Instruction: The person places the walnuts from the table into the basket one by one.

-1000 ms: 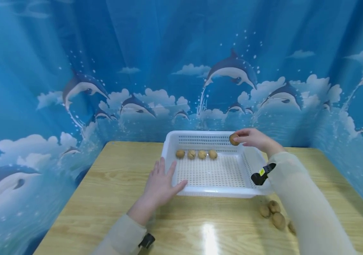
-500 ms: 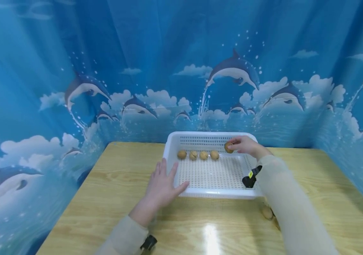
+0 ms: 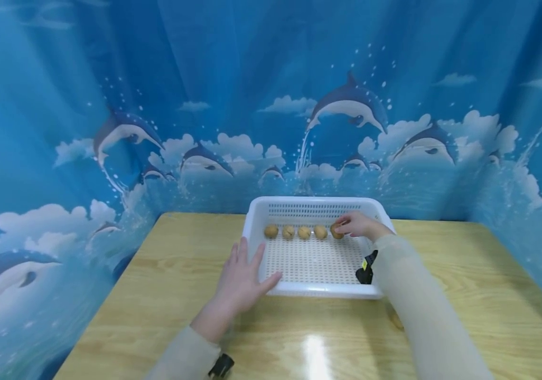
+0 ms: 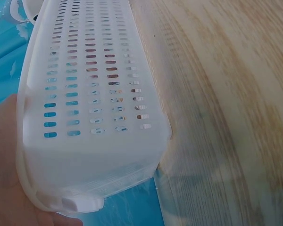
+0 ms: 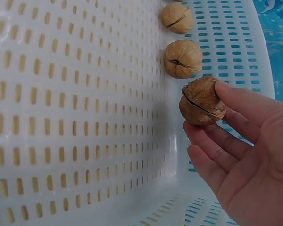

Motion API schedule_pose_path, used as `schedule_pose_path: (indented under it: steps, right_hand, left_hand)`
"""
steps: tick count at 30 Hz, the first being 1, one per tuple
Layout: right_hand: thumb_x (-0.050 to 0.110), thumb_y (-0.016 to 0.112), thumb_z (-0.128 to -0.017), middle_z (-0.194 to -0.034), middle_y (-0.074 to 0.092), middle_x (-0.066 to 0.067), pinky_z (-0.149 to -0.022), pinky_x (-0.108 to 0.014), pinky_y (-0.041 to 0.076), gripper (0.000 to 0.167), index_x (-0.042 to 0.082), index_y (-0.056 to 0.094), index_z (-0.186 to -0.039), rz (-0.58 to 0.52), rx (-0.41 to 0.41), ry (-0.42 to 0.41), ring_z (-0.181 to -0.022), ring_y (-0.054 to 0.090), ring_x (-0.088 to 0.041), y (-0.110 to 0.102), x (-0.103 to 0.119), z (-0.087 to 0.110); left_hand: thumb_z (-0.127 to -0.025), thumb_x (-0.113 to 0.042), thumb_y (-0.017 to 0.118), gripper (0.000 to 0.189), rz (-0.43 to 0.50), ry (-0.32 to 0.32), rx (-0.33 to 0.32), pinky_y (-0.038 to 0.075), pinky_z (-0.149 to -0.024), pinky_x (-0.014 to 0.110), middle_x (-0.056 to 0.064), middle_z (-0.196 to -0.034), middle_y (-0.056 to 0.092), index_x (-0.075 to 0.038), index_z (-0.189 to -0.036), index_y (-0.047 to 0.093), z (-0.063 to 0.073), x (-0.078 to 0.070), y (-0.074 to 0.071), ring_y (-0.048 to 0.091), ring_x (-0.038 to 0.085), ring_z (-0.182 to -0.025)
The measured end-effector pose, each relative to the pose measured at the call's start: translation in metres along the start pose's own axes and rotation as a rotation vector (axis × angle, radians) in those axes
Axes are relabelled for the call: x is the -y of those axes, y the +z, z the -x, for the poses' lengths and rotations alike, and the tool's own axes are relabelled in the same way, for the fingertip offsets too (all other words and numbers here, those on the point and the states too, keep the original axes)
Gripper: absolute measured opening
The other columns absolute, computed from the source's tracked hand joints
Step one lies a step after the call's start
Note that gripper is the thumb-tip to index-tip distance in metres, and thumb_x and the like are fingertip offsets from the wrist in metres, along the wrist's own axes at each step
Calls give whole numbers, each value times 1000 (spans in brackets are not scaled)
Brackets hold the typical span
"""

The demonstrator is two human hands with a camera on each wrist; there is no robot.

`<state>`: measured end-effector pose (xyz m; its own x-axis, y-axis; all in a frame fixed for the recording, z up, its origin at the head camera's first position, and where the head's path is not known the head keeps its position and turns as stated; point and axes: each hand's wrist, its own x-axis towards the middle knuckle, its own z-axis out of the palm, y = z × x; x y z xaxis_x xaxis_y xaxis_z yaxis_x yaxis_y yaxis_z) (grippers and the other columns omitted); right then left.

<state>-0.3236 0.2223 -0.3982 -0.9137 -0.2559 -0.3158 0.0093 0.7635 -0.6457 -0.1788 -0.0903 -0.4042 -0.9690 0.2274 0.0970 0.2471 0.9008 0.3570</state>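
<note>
A white slotted plastic basket (image 3: 316,288) stands on the table, with a row of several walnuts (image 3: 304,233) along its back wall. My right hand (image 3: 360,225) reaches inside and pinches a darker walnut (image 5: 203,101) between thumb and fingers, at the right end of that row. In the right wrist view the cracked seam of this walnut shows, and a paler walnut (image 5: 183,59) sits right beside it. My left hand (image 3: 242,279) lies with fingers spread over the basket's near left corner; the left wrist view shows its edge (image 4: 4,165) against the rim.
A walnut (image 3: 395,318) on the wooden table (image 3: 166,274) shows partly from behind my right sleeve, just in front of the basket. A blue curtain (image 3: 252,95) printed with dolphins hangs behind and at both sides of the table.
My right hand has carried the walnut left and down, from above the basket's back right rim to the end of the row. The left hand has stayed at the corner.
</note>
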Motion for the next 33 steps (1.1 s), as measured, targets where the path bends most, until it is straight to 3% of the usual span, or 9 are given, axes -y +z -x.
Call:
schedule_pose_path:
  steps: [7, 11, 14, 16, 20, 26, 33]
  right_hand:
    - [23, 61, -91, -125, 52, -22, -86, -45, 48, 42, -4, 54, -122, 16, 5, 21, -112, 51, -34, 0, -1, -2]
    - [29, 63, -90, -116, 57, -18, -75, -38, 51, 42, -1, 57, -119, 26, 26, 12, -96, 57, -27, -2, -9, -7]
    - [25, 59, -92, -115, 56, -18, -69, -34, 49, 41, -2, 53, -123, -9, 11, 52, -86, 56, -23, -1, -7, -7]
    - [20, 54, -95, -121, 53, -22, -70, -34, 50, 43, -5, 48, -128, -23, -18, 98, -88, 58, -25, 1, -1, -2]
    - [18, 47, -96, -130, 46, -27, -76, -38, 52, 45, -8, 42, -132, -14, -65, 113, -100, 59, -32, 1, -1, -3]
    - [22, 45, -98, -134, 42, -28, -91, -47, 45, 47, -7, 41, -135, 21, -71, 32, -116, 49, -38, -14, 5, 6]
    - [25, 44, -99, -138, 37, -28, -100, -52, 37, 51, -5, 33, -140, -86, -67, -80, -123, 41, -41, -52, 24, 45]
  left_hand:
    - [-85, -67, 46, 83, -5, 17, -15, 18, -106, 58, 24, -152, 3, -16, -148, 28, -1, -1, 0, 5, 44, -137]
    - [-84, -69, 43, 84, -17, 20, -8, 20, -106, 58, 24, -152, 4, -16, -148, 28, -1, -3, 0, 6, 44, -137]
    - [-84, -69, 43, 84, -27, 24, -9, 21, -106, 58, 25, -152, 5, -15, -148, 29, -2, -3, 0, 7, 45, -137]
    - [-84, -70, 41, 85, -35, 16, -1, 20, -106, 57, 25, -152, 5, -16, -148, 28, -2, -3, 0, 7, 45, -137]
    - [-84, -71, 41, 85, -31, 5, 17, 19, -106, 57, 23, -152, 2, -17, -149, 26, -2, -4, 0, 5, 44, -137]
    - [-85, -70, 41, 84, -26, 0, 16, 20, -106, 58, 23, -153, 2, -16, -148, 27, -1, -2, 0, 5, 44, -137]
    - [-84, -70, 41, 85, -31, -10, 20, 19, -107, 57, 23, -153, 2, -17, -149, 26, 0, 0, -1, 4, 43, -138]
